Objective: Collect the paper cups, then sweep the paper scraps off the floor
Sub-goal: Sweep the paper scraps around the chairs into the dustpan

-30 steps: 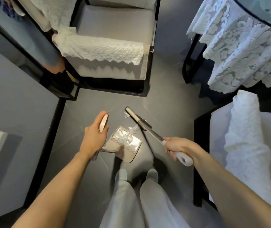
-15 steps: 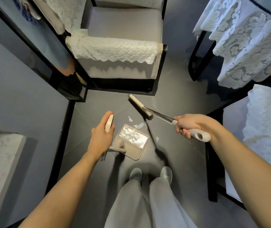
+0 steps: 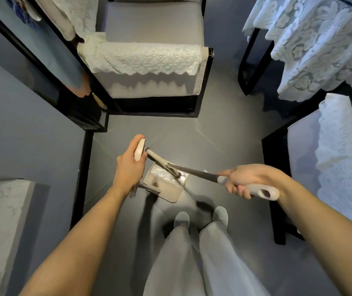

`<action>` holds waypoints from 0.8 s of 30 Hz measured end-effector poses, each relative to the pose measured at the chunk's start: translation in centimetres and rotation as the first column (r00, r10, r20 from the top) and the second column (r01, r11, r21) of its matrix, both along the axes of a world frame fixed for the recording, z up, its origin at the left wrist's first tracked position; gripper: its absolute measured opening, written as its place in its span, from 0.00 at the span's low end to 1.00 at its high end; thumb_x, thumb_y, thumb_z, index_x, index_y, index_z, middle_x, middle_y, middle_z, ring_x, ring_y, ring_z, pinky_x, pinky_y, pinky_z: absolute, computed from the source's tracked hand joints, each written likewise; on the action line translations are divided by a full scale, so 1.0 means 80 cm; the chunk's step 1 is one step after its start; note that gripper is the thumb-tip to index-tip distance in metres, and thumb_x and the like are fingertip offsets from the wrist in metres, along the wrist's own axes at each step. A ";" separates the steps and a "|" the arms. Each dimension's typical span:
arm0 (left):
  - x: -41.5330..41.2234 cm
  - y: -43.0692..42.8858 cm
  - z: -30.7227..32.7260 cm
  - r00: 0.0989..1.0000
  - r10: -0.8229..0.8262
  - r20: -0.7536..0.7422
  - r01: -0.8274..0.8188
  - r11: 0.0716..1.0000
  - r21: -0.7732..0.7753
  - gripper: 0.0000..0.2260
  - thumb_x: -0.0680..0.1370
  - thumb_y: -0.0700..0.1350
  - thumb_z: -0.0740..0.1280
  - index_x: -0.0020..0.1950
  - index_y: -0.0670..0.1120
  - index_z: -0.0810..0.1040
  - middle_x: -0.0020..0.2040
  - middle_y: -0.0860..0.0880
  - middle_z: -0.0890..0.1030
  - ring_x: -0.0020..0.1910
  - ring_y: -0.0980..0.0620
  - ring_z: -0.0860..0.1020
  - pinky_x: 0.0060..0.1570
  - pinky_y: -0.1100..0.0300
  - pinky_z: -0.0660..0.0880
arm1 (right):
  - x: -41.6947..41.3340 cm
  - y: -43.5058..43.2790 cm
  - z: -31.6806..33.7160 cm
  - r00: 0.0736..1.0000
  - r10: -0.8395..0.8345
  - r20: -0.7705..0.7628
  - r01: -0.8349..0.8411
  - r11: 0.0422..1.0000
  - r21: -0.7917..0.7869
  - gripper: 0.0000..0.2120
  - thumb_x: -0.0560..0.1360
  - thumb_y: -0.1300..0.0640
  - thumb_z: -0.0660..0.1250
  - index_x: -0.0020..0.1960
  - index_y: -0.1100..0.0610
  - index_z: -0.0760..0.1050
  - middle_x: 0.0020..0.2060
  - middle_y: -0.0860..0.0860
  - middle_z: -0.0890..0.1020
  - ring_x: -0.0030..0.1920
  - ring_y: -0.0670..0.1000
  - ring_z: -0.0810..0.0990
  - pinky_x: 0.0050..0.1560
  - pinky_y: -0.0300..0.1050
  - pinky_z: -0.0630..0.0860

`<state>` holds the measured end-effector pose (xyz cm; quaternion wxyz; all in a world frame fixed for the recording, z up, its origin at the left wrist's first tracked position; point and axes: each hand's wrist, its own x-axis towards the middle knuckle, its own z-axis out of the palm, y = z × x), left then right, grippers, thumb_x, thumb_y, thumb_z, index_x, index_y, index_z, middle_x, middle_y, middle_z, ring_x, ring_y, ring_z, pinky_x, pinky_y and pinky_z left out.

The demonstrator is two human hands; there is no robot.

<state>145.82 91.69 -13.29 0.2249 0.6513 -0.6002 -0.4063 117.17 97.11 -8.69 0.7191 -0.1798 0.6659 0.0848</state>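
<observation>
A beige dustpan (image 3: 166,189) stands on the grey floor just ahead of my feet, with white paper scraps (image 3: 160,173) lying in it. My left hand (image 3: 129,167) grips the pale top of the dustpan's long handle (image 3: 139,149). My right hand (image 3: 246,180) grips the white handle of a broom (image 3: 265,192). The broom's dark shaft runs left and down to its beige head (image 3: 162,162), which lies across the mouth of the dustpan. No paper cups are in view.
A grey chair (image 3: 151,82) with a white lace cover stands straight ahead. A lace-draped table (image 3: 312,50) is at the upper right, another lace-covered seat (image 3: 337,167) at the right, and a grey cabinet (image 3: 21,135) at the left. My two feet (image 3: 200,218) stand behind the dustpan.
The broom head has swept from the floor ahead back onto the dustpan's mouth. The loose scraps that lay in front of the pan are no longer seen on the floor.
</observation>
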 end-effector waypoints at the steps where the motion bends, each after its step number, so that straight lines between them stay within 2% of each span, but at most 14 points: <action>1: -0.001 0.001 0.001 1.000 -0.017 0.004 0.017 1.000 0.002 0.19 0.80 0.44 0.63 0.61 0.69 0.67 0.43 0.54 0.77 0.40 0.45 0.78 0.48 0.44 0.79 | -0.009 0.005 0.009 0.998 -0.055 0.004 0.055 0.998 0.002 0.29 0.75 0.71 0.53 0.65 0.41 0.65 0.20 0.49 0.66 0.17 0.43 0.62 0.16 0.30 0.60; 5: -0.009 0.007 0.002 0.998 -0.069 0.009 0.069 0.998 0.009 0.20 0.80 0.44 0.64 0.61 0.70 0.67 0.43 0.53 0.77 0.41 0.43 0.78 0.50 0.45 0.78 | -0.032 0.038 0.033 0.988 -0.155 0.020 0.156 0.986 -0.056 0.27 0.75 0.71 0.54 0.61 0.41 0.65 0.21 0.50 0.67 0.17 0.43 0.63 0.16 0.31 0.62; 9: -0.020 0.017 0.004 0.994 -0.107 0.011 0.107 0.994 -0.007 0.20 0.80 0.45 0.63 0.63 0.70 0.66 0.45 0.50 0.78 0.43 0.43 0.78 0.50 0.47 0.78 | -0.050 0.072 0.046 0.968 -0.252 -0.003 0.250 0.962 -0.113 0.31 0.76 0.71 0.54 0.69 0.41 0.62 0.21 0.50 0.67 0.17 0.43 0.63 0.16 0.30 0.62; 14: -0.038 0.043 0.001 0.987 -0.162 0.017 0.162 0.986 -0.028 0.22 0.80 0.45 0.63 0.63 0.72 0.65 0.42 0.55 0.76 0.38 0.46 0.79 0.38 0.57 0.79 | -0.065 0.114 0.049 0.941 -0.334 -0.055 0.318 0.929 -0.191 0.32 0.76 0.72 0.53 0.74 0.45 0.60 0.20 0.49 0.67 0.16 0.43 0.63 0.16 0.29 0.62; 16: -0.047 0.058 -0.005 0.982 -0.189 0.021 0.190 0.981 -0.042 0.23 0.80 0.45 0.64 0.63 0.72 0.63 0.45 0.53 0.77 0.40 0.45 0.79 0.43 0.53 0.80 | -0.070 0.133 0.041 0.935 -0.342 -0.090 0.317 0.924 -0.215 0.31 0.76 0.72 0.54 0.73 0.46 0.61 0.19 0.49 0.67 0.15 0.43 0.63 0.16 0.30 0.62; 19: -0.059 0.075 -0.012 0.967 -0.249 0.049 0.250 0.968 -0.029 0.23 0.81 0.45 0.63 0.65 0.71 0.62 0.56 0.46 0.76 0.51 0.40 0.78 0.53 0.43 0.78 | -0.072 0.161 0.018 0.929 -0.337 -0.150 0.296 0.924 -0.241 0.27 0.75 0.71 0.54 0.71 0.51 0.64 0.17 0.48 0.67 0.16 0.43 0.63 0.16 0.31 0.62; 21: -0.066 0.081 -0.017 0.954 -0.290 0.072 0.292 0.956 -0.016 0.23 0.81 0.46 0.63 0.66 0.70 0.61 0.60 0.44 0.75 0.54 0.39 0.77 0.54 0.39 0.77 | -0.069 0.175 0.000 0.926 -0.322 -0.197 0.271 0.930 -0.249 0.27 0.75 0.70 0.55 0.71 0.55 0.65 0.18 0.49 0.67 0.17 0.44 0.63 0.18 0.32 0.63; 24: -0.080 0.079 -0.018 0.944 -0.325 0.061 0.328 0.944 -0.046 0.22 0.81 0.45 0.63 0.66 0.70 0.61 0.60 0.46 0.76 0.54 0.39 0.77 0.55 0.39 0.77 | -0.047 0.190 -0.024 0.938 -0.269 -0.219 0.216 0.947 -0.237 0.27 0.74 0.69 0.54 0.72 0.60 0.65 0.25 0.52 0.68 0.19 0.45 0.65 0.19 0.34 0.64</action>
